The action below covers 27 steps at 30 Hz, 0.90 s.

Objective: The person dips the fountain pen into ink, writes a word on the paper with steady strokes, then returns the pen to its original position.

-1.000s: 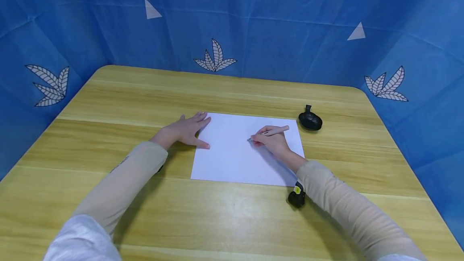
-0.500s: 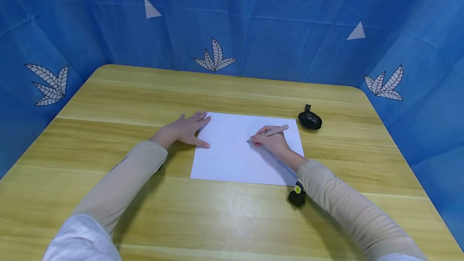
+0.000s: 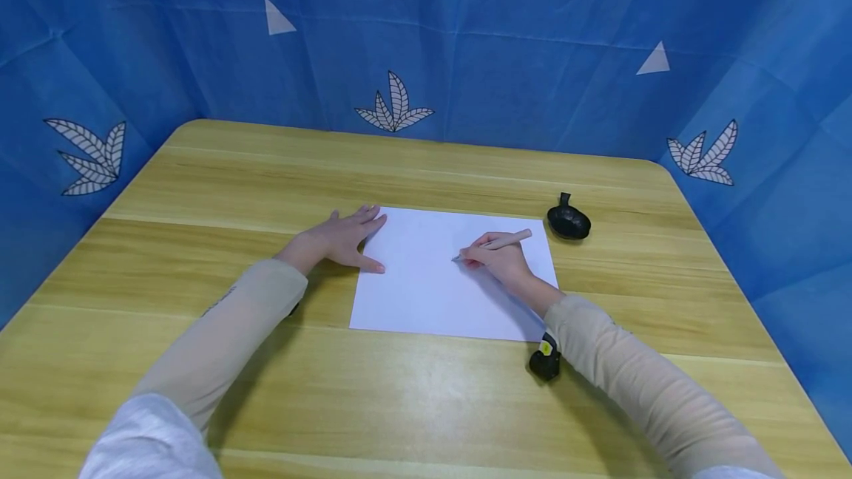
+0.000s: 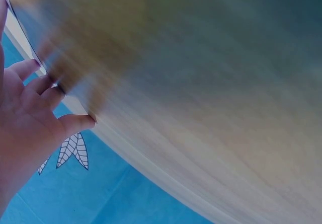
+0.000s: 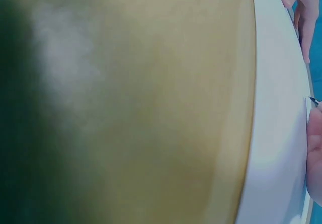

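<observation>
A white sheet of paper (image 3: pixel 413 298) lies on the wooden table. My left hand (image 3: pixel 342 239) rests at its left edge, fingers spread and thumb on the sheet. In the left wrist view the same hand (image 4: pixel 30 113) shows its palm side, fingertips against the surface. Over the right half of the sheet, my right hand (image 3: pixel 502 263) pinches a light beige pen (image 3: pixel 511 239) in a writing grip. The pen slants down to the left, its tip right at the paper. The right wrist view catches only part of that hand (image 5: pixel 315 153) and the pen's dark tip (image 5: pixel 313 100).
Just beyond the sheet's right corner sits a small black rounded object (image 3: pixel 569 222) with a short stub. A black device with a yellow label (image 3: pixel 546 359) shows by the right sleeve. Blue patterned cloth (image 3: pixel 466 43) hangs around the table's back and sides.
The pen's tip has shifted very slightly left and toward the near side. My left hand and the sheet stay in place.
</observation>
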{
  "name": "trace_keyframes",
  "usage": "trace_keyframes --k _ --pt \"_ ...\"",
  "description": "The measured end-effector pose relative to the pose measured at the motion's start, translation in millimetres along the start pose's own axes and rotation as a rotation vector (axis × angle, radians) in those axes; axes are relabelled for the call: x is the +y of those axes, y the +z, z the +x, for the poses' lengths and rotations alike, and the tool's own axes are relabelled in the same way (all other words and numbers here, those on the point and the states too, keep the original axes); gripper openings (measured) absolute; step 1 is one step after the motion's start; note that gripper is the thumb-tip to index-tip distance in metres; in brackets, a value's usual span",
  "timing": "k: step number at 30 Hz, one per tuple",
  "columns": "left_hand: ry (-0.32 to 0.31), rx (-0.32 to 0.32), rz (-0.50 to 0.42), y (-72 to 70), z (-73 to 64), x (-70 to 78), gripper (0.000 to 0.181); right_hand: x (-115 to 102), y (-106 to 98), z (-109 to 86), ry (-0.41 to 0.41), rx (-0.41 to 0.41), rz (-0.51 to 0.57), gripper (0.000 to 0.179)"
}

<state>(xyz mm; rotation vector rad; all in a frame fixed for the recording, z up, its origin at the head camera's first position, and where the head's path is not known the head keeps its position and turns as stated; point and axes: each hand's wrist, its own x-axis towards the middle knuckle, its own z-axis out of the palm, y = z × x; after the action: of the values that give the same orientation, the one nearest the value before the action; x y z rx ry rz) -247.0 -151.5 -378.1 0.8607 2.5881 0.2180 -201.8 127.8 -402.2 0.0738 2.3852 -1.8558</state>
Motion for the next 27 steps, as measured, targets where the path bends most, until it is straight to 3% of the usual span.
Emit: trace_keyframes --k 15,27 --pt "0.029 0.012 -0.041 -0.4 -2.6 -0.6 0.103 0.9 0.7 0.5 -0.014 0.002 0.038 0.013" --pt "0.005 0.001 -0.004 -0.4 -1.0 0.1 0.097 0.3 0.7 0.7 -0.030 -0.006 0.009 0.012"
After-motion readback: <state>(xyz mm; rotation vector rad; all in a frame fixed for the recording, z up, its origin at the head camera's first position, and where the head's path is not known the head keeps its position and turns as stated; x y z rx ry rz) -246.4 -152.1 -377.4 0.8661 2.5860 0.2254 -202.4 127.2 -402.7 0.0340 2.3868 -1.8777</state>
